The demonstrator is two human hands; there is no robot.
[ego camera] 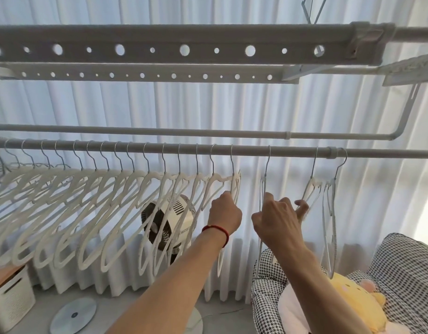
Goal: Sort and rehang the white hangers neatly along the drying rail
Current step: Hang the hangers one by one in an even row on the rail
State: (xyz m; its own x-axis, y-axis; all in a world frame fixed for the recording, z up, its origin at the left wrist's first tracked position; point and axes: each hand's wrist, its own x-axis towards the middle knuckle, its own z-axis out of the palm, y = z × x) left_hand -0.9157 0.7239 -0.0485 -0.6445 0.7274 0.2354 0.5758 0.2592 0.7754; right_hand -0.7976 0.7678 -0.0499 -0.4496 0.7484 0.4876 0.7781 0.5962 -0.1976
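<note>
The left hand [224, 213] has its grip curled round the last hanger [236, 186] in the long row; the right hand [277, 218] pinches a lone hanger [263, 186] just beside it, under the rail [292, 152]; a hard tug might slip a hook off, so it falls.

White hangers [92, 201] hang in a close row on the drying rail [292, 151]. The left hand [224, 214] grips the row's last hanger [236, 186]; the right hand [278, 219] holds a separate hanger [263, 189], near two more [328, 198].
</note>
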